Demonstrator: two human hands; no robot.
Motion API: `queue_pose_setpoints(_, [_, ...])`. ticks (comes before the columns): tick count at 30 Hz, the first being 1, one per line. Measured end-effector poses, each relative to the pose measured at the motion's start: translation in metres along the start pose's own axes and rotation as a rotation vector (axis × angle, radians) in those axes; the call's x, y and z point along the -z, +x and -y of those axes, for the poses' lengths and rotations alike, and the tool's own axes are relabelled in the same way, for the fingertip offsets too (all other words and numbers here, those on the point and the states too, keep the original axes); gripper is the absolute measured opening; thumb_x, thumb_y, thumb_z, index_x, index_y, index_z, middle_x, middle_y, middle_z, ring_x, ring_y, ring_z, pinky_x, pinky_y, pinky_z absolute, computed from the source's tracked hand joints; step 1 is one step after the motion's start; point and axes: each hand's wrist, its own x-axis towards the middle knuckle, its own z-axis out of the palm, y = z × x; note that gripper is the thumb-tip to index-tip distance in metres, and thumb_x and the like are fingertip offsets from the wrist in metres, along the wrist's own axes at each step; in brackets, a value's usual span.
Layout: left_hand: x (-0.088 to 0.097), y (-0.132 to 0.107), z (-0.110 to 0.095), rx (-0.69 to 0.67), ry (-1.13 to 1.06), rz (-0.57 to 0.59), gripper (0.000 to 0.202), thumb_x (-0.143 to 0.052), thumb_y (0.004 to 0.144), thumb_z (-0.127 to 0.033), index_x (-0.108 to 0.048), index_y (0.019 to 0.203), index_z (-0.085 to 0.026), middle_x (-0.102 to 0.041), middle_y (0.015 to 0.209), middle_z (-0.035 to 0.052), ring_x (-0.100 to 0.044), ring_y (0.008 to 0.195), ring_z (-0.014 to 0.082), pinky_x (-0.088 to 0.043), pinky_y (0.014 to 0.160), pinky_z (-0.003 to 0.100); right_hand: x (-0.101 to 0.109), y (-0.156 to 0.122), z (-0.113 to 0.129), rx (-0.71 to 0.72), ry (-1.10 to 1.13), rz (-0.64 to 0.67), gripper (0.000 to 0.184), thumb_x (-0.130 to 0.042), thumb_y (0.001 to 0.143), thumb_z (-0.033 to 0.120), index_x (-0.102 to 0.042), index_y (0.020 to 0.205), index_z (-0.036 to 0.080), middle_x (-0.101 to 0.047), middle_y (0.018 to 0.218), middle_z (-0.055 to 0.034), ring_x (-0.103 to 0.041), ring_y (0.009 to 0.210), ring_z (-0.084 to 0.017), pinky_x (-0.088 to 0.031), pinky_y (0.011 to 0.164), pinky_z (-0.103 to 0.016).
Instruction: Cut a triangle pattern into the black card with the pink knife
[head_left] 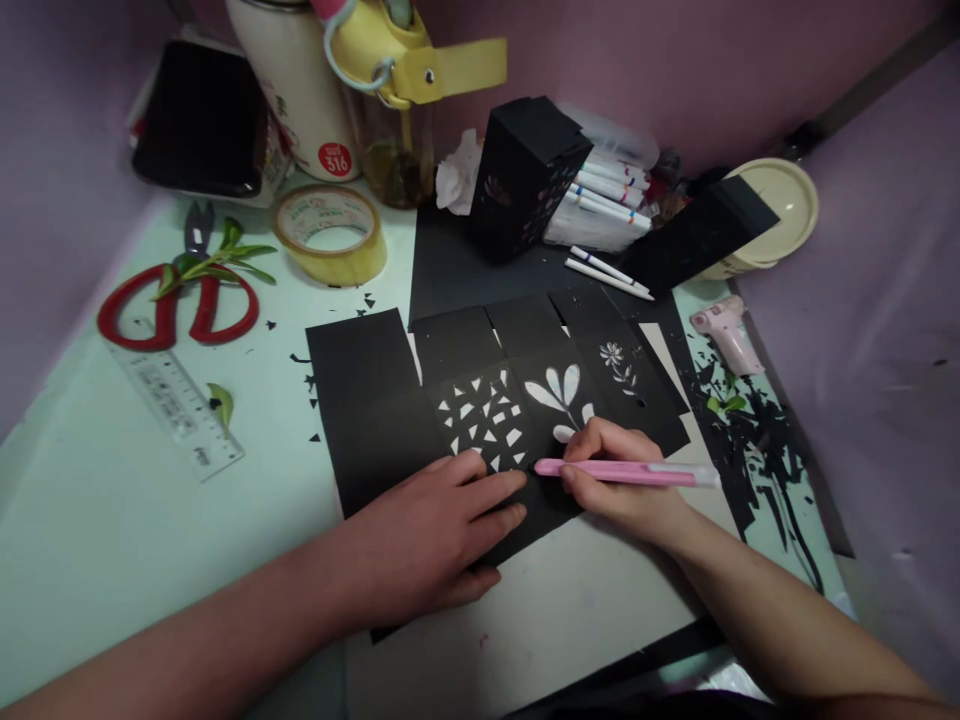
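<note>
A folded sheet of black paper [367,390] lies flat on the pale table, with cut-out triangles, a leaf shape and a small flower showing white through it. My left hand [435,530] lies flat on its lower part, fingers stretched out and pressing it down. My right hand [615,475] grips a pink craft knife [626,472] like a pen, its tip touching the black paper just below the triangle cut-outs, close to my left fingertips.
Red scissors [180,305], a clear ruler [176,400] and a tape roll [330,232] lie at the left. A black paper box [525,175], markers [607,195], a yellow-lidded bottle [390,90], a pink glue gun [726,335] and black scraps [757,450] sit behind and right.
</note>
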Motion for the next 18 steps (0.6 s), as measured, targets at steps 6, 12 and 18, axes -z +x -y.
queue_pose_setpoints(6, [0.0003, 0.0004, 0.0, -0.002, -0.004, 0.014, 0.047, -0.068, 0.085, -0.033, -0.059, 0.128, -0.013, -0.055, 0.138, 0.0097, -0.05, 0.097, 0.025, -0.045, 0.084, 0.037, -0.0009, 0.0, -0.0035, 0.019, 0.036, -0.053, 0.02, -0.065, 0.08, 0.019, -0.05, 0.066, 0.022, -0.055, 0.06, 0.0046, -0.052, 0.055, -0.011, -0.048, 0.061, -0.028])
queue_pose_setpoints(12, [0.002, 0.0006, -0.0005, 0.0, -0.005, 0.033, 0.049, -0.068, 0.086, -0.033, -0.059, 0.129, -0.012, -0.053, 0.138, 0.0106, -0.049, 0.097, 0.025, -0.046, 0.085, 0.037, -0.0025, -0.0003, -0.0062, 0.038, 0.04, -0.057, 0.021, -0.063, 0.081, 0.019, -0.049, 0.067, 0.022, -0.054, 0.061, 0.0044, -0.052, 0.056, -0.011, -0.048, 0.06, -0.028])
queue_pose_setpoints(18, [0.0032, 0.0007, 0.0001, -0.008, -0.002, 0.035, 0.049, -0.068, 0.086, -0.034, -0.059, 0.13, -0.013, -0.053, 0.138, 0.0108, -0.049, 0.099, 0.0254, -0.045, 0.085, 0.037, -0.0026, 0.0014, -0.0059, 0.068, 0.054, -0.076, 0.02, -0.063, 0.081, 0.019, -0.05, 0.067, 0.022, -0.056, 0.062, 0.0039, -0.056, 0.06, -0.013, -0.051, 0.068, -0.03])
